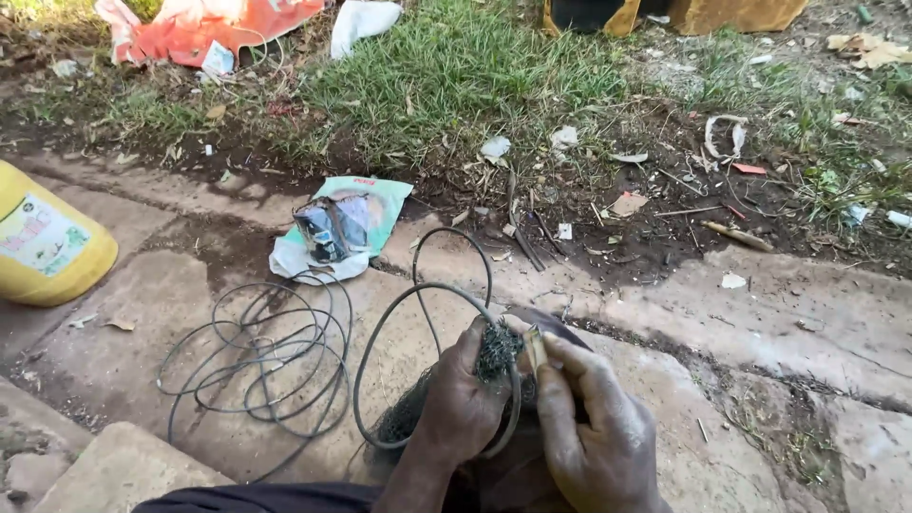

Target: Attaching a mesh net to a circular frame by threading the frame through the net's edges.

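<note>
- Left hand (464, 394), lower centre, grips dark netting (496, 353) against a wire hoop (380, 332).
- Right hand (594, 427) pinches a small yellowish tool (535, 348).
- Coiled wire (256, 356) lies left.

Bare, grimy hands (532, 418); dark trousers (256, 497) below.

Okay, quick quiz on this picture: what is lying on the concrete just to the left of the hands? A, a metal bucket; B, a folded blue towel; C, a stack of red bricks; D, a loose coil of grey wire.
D: a loose coil of grey wire lies on the concrete slab, left of the left hand, which grips a wire loop with dark netting.
</note>
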